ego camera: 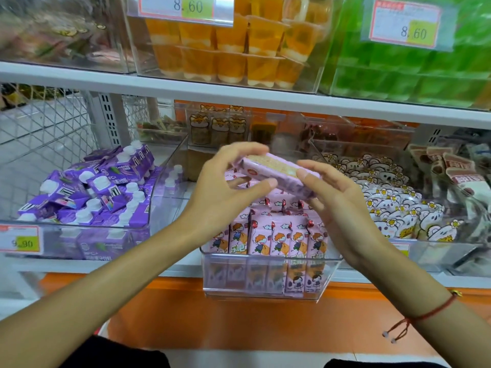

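A pink snack packet with a pale wafer showing through its top is held level above a clear plastic bin. My left hand pinches its left end between thumb and fingers. My right hand holds its right end, thumb on the near side. The bin below is filled with several upright pink packets printed with a cartoon child.
A bin of purple cartons with white caps sits to the left, a bin of white cartoon-printed packets to the right. The white shelf above carries orange jelly cups and green packs. The floor below is orange.
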The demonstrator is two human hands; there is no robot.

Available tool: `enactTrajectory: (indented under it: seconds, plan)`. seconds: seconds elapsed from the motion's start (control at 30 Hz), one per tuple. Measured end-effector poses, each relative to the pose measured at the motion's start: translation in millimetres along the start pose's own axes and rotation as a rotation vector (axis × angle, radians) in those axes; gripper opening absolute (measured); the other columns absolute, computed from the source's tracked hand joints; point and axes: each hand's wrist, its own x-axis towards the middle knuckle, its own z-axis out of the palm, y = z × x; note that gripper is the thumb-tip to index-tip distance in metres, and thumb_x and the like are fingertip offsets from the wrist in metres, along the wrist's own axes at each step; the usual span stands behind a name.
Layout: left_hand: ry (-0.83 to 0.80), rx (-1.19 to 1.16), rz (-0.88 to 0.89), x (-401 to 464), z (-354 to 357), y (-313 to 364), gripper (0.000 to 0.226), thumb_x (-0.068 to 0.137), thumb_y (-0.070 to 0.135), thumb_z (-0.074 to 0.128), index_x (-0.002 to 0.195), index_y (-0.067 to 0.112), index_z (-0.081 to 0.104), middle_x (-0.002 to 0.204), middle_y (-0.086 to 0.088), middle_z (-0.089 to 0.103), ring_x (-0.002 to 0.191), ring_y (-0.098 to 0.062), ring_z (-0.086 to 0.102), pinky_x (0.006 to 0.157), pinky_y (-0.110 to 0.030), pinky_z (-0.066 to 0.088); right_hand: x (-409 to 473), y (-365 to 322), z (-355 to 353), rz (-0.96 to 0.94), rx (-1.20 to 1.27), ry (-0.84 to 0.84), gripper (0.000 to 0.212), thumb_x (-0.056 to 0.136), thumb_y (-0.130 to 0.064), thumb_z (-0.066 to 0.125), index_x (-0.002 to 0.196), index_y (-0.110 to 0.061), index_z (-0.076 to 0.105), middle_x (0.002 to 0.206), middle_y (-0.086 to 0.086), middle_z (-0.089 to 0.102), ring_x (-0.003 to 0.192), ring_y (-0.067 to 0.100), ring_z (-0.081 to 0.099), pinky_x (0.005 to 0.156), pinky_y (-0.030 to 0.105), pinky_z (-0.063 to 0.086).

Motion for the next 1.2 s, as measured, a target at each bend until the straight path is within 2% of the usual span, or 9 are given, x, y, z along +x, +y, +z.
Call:
enactTrajectory:
  seconds: [0.17, 0.3, 0.37, 0.43, 0.53, 0.63, 0.73, 0.87, 1.2]
  plan:
    - [-0.074, 0.247, 0.079, -1.2, 0.7, -3.8, 0.032, 0.082, 0.017, 0.074, 0.111, 0.027, 0.065, 0.111, 0.015, 0.06, 0.103, 0.003, 0.054, 0.086, -0.008, 0.042, 3.1, -3.0, -1.7, 0.04, 0.107, 0.09, 0.024, 0.081, -0.03, 0.068, 0.1, -0.015, 0.066, 0.082, -0.003, 0.07, 0.075, 0.008, 0.067, 0.068, 0.018, 0.053]
    - [0.0, 0.108, -0.037, 2.1, 0.9, -0.2, 0.025, 0.086, 0.027, 0.068, 0.11, 0.032, 0.063, 0.105, 0.017, 0.067, 0.086, -0.003, 0.065, 0.077, -0.026, 0.057, 2.8, -5.0, 1.2, -0.044, 0.044, 0.113, 0.043, 0.075, -0.035, 0.072, 0.114, -0.022, 0.058, 0.104, 0.0, 0.07, 0.094, 0.014, 0.069, 0.077, 0.018, 0.053]
    - [-0.02, 0.069, -0.089, 1.8, 1.8, 1.3, 0.025, 0.086, 0.031, 0.066, 0.11, 0.032, 0.063, 0.105, 0.01, 0.069, 0.09, -0.009, 0.066, 0.08, -0.032, 0.058, 2.7, -5.5, 2.5, -0.064, -0.005, 0.123, 0.041, 0.076, -0.036, 0.072, 0.112, -0.023, 0.059, 0.104, -0.001, 0.07, 0.095, 0.014, 0.069, 0.075, 0.018, 0.053]
    - [-0.065, 0.065, -0.095, 0.3, 2.4, 2.0, 0.028, 0.083, 0.032, 0.068, 0.111, 0.031, 0.064, 0.102, 0.001, 0.07, 0.096, -0.005, 0.065, 0.084, -0.023, 0.056, 3.9, -4.5, 2.7, -0.061, -0.012, 0.144, 0.043, 0.079, -0.036, 0.07, 0.115, -0.016, 0.059, 0.096, -0.001, 0.073, 0.088, 0.014, 0.07, 0.073, 0.017, 0.054]
    - [-0.069, 0.124, -0.062, 1.3, -1.3, 4.3, 0.032, 0.083, 0.03, 0.07, 0.114, 0.029, 0.066, 0.107, 0.006, 0.069, 0.101, -0.004, 0.064, 0.089, -0.025, 0.052, 6.3, -1.3, 1.5, -0.025, -0.029, 0.134, 0.043, 0.085, -0.034, 0.066, 0.12, -0.011, 0.057, 0.098, 0.001, 0.072, 0.089, 0.013, 0.07, 0.08, 0.022, 0.055]
    - [0.033, 0.181, -0.013, 7.2, -7.8, 2.0, 0.034, 0.084, 0.028, 0.07, 0.118, 0.026, 0.065, 0.109, 0.01, 0.068, 0.1, -0.009, 0.065, 0.09, -0.035, 0.054, 6.7, 4.6, 0.1, 0.025, -0.196, 0.053, 0.055, 0.086, -0.035, 0.066, 0.133, -0.017, 0.044, 0.114, -0.003, 0.066, 0.099, 0.009, 0.067, 0.091, 0.03, 0.053]
    - [0.08, 0.286, 0.002, 17.8, -10.3, -7.1, 0.033, 0.085, 0.028, 0.07, 0.117, 0.027, 0.063, 0.109, 0.01, 0.067, 0.098, -0.007, 0.064, 0.087, -0.031, 0.055, 0.2, 14.9, 1.9, -0.024, -0.55, -0.123, 0.073, 0.088, -0.033, 0.065, 0.146, -0.025, 0.021, 0.126, -0.011, 0.053, 0.109, 0.003, 0.057, 0.089, 0.018, 0.048]
    - [0.036, 0.547, 0.058, 45.0, -5.8, -23.5, 0.037, 0.087, 0.032, 0.068, 0.122, 0.024, 0.06, 0.114, -0.001, 0.063, 0.103, -0.016, 0.06, 0.089, -0.04, 0.051, -7.6, 27.3, 4.5, -0.173, -1.063, -0.355, 0.063, 0.093, -0.041, 0.056, 0.146, -0.02, 0.029, 0.142, -0.001, 0.046, 0.124, 0.011, 0.043, 0.093, 0.019, 0.034]
    - [-0.156, 0.999, 0.105, 95.9, 17.4, -54.5, 0.049, 0.085, 0.034, 0.07, 0.125, 0.016, 0.047, 0.111, -0.011, 0.066, 0.099, -0.032, 0.064, 0.077, -0.039, 0.052, -6.5, 27.0, 3.9, -0.214, -1.19, -0.401, 0.052, 0.094, -0.047, 0.05, 0.139, -0.022, 0.044, 0.134, -0.003, 0.053, 0.123, 0.014, 0.044, 0.101, 0.028, 0.035]
